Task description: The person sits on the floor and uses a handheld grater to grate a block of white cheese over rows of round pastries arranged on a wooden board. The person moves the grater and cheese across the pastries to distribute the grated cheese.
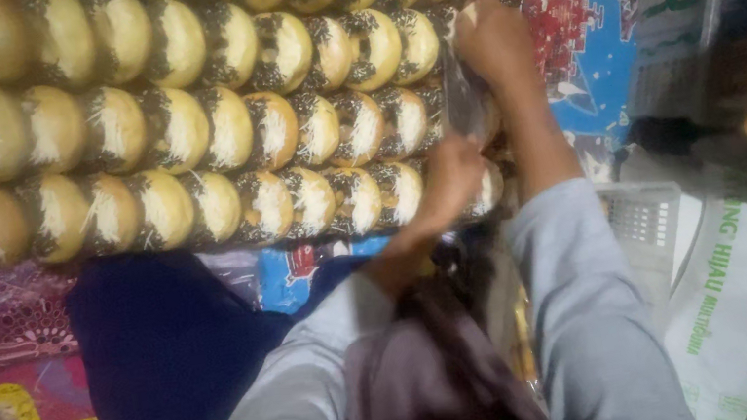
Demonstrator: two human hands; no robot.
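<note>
Left hand (450, 178) and right hand (491, 39) both pinching clear plastic bag (468, 97) – fingers closed on its edges (bag blurred, contents unclear). Bag sits at right end of rows of round buns (181, 130) topped with shredded cheese and dark sprinkles – white scale (639, 213) near right forearm.

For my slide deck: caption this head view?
Both hands, left hand and right hand, hold a clear bag beside rows of buns.
</note>
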